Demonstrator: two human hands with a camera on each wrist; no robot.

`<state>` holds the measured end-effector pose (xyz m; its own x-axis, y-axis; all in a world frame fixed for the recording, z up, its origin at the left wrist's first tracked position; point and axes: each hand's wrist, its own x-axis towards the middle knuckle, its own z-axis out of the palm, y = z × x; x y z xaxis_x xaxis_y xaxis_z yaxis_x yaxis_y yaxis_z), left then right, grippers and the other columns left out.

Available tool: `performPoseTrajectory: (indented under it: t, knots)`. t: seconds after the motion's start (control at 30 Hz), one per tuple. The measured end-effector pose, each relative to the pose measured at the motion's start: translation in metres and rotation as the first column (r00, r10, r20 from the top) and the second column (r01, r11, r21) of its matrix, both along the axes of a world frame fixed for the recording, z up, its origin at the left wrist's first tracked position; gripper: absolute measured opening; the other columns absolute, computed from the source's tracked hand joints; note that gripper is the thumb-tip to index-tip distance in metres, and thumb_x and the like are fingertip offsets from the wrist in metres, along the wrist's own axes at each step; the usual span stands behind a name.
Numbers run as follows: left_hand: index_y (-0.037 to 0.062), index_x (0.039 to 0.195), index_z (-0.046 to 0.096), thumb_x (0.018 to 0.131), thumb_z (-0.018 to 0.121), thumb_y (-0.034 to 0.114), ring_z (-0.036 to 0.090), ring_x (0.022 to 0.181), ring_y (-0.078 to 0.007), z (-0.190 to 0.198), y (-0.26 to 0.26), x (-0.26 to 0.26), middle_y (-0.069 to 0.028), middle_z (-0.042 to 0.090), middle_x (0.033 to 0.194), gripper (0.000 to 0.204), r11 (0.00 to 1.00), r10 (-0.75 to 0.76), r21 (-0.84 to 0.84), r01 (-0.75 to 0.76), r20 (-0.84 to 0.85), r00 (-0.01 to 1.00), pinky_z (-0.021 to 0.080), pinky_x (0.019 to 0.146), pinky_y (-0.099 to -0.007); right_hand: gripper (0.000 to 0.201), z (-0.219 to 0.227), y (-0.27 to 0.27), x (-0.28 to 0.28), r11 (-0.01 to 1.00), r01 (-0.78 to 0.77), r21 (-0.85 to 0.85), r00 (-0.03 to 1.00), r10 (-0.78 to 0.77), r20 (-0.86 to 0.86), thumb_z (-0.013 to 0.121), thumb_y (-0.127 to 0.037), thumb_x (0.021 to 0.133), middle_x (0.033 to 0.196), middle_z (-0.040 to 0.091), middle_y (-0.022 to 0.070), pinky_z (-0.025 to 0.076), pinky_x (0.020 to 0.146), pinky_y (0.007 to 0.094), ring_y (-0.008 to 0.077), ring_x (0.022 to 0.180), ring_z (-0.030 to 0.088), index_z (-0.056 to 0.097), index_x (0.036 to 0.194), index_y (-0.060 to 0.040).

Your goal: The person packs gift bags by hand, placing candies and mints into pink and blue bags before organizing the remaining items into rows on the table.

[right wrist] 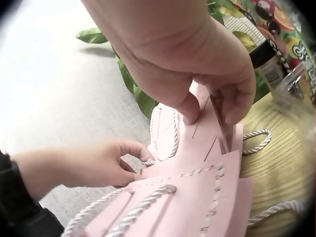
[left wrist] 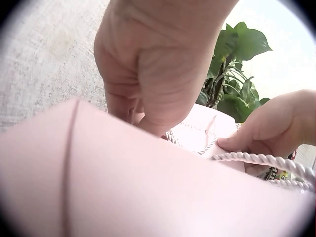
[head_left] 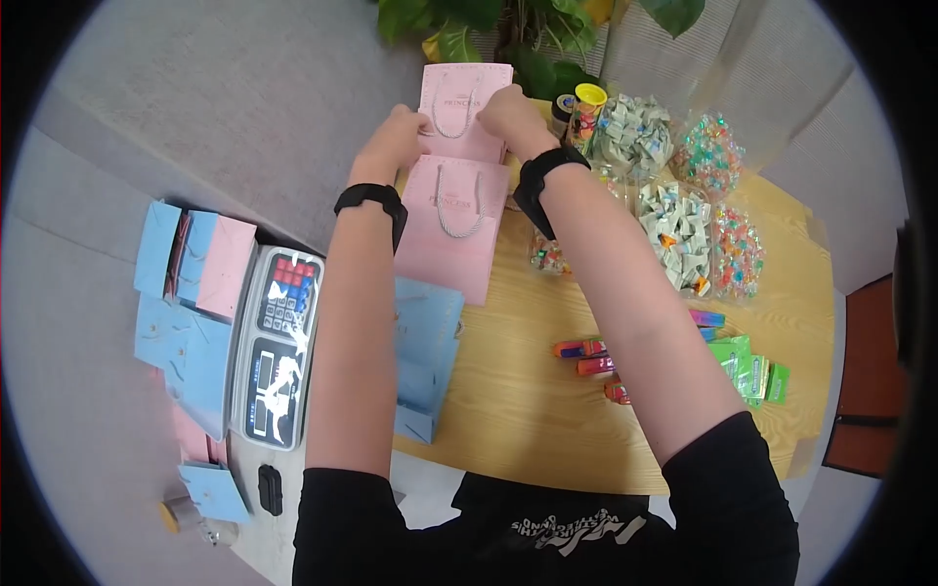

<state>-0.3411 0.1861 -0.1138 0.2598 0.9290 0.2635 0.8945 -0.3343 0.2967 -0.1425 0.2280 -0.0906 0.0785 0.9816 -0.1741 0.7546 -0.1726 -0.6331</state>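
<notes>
Two pink paper gift bags with silvery rope handles lie in line at the far side of the table. My left hand [head_left: 394, 140] grips the left edge of the far pink bag [head_left: 451, 88], fingertips by its handle. On the opposite edge, my right hand [head_left: 518, 117] pinches the same bag, thumb on the printed front and fingers behind, as the right wrist view shows. The near pink bag [head_left: 440, 239] lies just below both hands, its rope handle [right wrist: 143, 212] up close in the right wrist view. Part of the far bag's lower end is hidden behind the near one.
Blue bags [head_left: 428, 322] lie under my left forearm. A digital scale [head_left: 278, 347] and more blue bags [head_left: 186, 342] stand at left. Tubs of wrapped sweets [head_left: 674, 230], a yellow-lidded canister [head_left: 589, 95] and green packets [head_left: 733, 356] are at right. A leafy plant [head_left: 532, 39] borders the back.
</notes>
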Motion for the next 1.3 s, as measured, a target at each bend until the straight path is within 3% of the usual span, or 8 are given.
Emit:
performPoseTrajectory:
  t: [0.13, 0.2, 0.43, 0.53, 0.83, 0.9, 1.2, 1.3]
  knots:
    - [0.001, 0.094, 0.067, 0.068, 0.077, 0.007, 0.061, 0.096, -0.035, 0.019, 0.001, 0.011, -0.0159, 0.065, 0.094, 0.029, 0.99, -0.119, -0.081, 0.114, -0.054, 0.991, 0.049, 0.085, -0.0398, 0.07, 0.011, -0.028, 0.001, 0.999, 0.04, -0.026, 0.968, -0.032, 0.249, 0.065, -0.019, 0.081, 0.117, 0.067, 0.0157, 0.054, 0.078, 0.0419, 0.0266, 0.103, 0.067, 0.036, 0.143, -0.004]
    - [0.0021, 0.096, 0.068, 0.07, 0.077, 0.007, 0.063, 0.097, -0.0321, 0.034, -0.009, 0.024, -0.0146, 0.067, 0.098, 0.029, 0.928, 0.1, -0.363, -0.089, 0.012, 0.995, 0.05, 0.086, -0.038, 0.057, -0.013, -0.023, 0.003, 0.927, -0.292, 0.234, 0.84, 0.132, 0.526, 0.063, -0.021, 0.084, 0.113, 0.069, 0.012, 0.054, 0.066, 0.0427, 0.0243, 0.097, 0.069, 0.05, 0.137, -0.0061]
    - [0.0027, 0.106, 0.066, 0.074, 0.075, 0.012, 0.065, 0.082, -0.0231, 0.015, 0.007, 0.007, -0.0128, 0.066, 0.101, 0.034, 0.967, 0.005, -0.254, -0.009, -0.017, 1.0, 0.053, 0.072, -0.0347, 0.025, 0.007, -0.032, 0.009, 0.923, -0.385, 0.015, 0.732, 0.295, 0.614, 0.062, -0.02, 0.084, 0.103, 0.072, 0.0046, 0.05, 0.054, 0.0388, 0.0237, 0.088, 0.07, 0.073, 0.104, -0.0116]
    - [0.0035, 0.116, 0.061, 0.081, 0.07, 0.015, 0.064, 0.083, -0.0198, 0.017, 0.006, -0.001, -0.013, 0.065, 0.104, 0.038, 0.923, 0.198, -0.378, -0.067, 0.319, 0.927, 0.054, 0.066, -0.0332, 0.023, 0.009, -0.038, 0.008, 0.917, -0.388, 0.089, 0.727, 0.245, 0.641, 0.063, -0.019, 0.083, 0.102, 0.073, 0.0051, 0.049, 0.055, 0.0391, 0.0239, 0.089, 0.07, 0.074, 0.103, -0.0129]
    - [0.0024, 0.133, 0.049, 0.086, 0.063, 0.036, 0.063, 0.101, -0.0276, 0.057, -0.03, 0.033, -0.0194, 0.059, 0.125, 0.059, 0.888, 0.21, -0.412, -0.204, -0.031, 0.977, 0.054, 0.077, -0.0379, 0.027, 0.037, -0.066, 0.035, 0.841, -0.521, 0.144, 0.712, 0.336, 0.617, 0.059, -0.025, 0.086, 0.104, 0.072, 0.0116, 0.054, 0.076, 0.0399, 0.0259, 0.096, 0.07, 0.073, 0.103, -0.0086]
    - [0.0047, 0.138, 0.045, 0.085, 0.064, 0.039, 0.048, 0.127, -0.0396, 0.041, -0.025, 0.039, -0.0254, 0.049, 0.137, 0.066, 0.876, 0.199, -0.442, -0.194, -0.034, 0.979, 0.037, 0.106, -0.0448, 0.028, 0.059, -0.096, 0.045, 0.819, -0.565, 0.103, 0.68, 0.391, 0.62, 0.058, -0.026, 0.087, 0.105, 0.071, 0.0112, 0.054, 0.077, 0.041, 0.0268, 0.097, 0.069, 0.072, 0.105, -0.0086]
    - [0.0052, 0.141, 0.04, 0.078, 0.07, 0.046, 0.026, 0.14, -0.0431, 0.046, -0.022, 0.085, -0.028, 0.033, 0.148, 0.081, 0.976, -0.035, -0.216, -0.01, -0.203, 0.979, 0.022, 0.116, -0.0464, 0.032, 0.118, -0.219, 0.181, 0.647, -0.739, 0.186, 0.644, 0.599, 0.476, 0.051, -0.029, 0.095, 0.098, 0.068, 0.0143, 0.051, 0.079, 0.0444, 0.0341, 0.092, 0.064, 0.063, 0.121, -0.0145]
    - [0.0058, 0.143, 0.037, 0.072, 0.078, 0.037, 0.025, 0.141, -0.0416, 0.015, 0.032, 0.066, -0.0268, 0.033, 0.149, 0.089, 0.99, -0.085, -0.135, 0.034, -0.397, 0.914, 0.019, 0.117, -0.0485, 0.034, 0.133, -0.238, 0.22, 0.762, -0.645, 0.059, 0.693, 0.551, 0.464, 0.054, -0.03, 0.094, 0.091, 0.068, 0.0142, 0.05, 0.075, 0.0435, 0.033, 0.087, 0.065, 0.063, 0.123, -0.015]
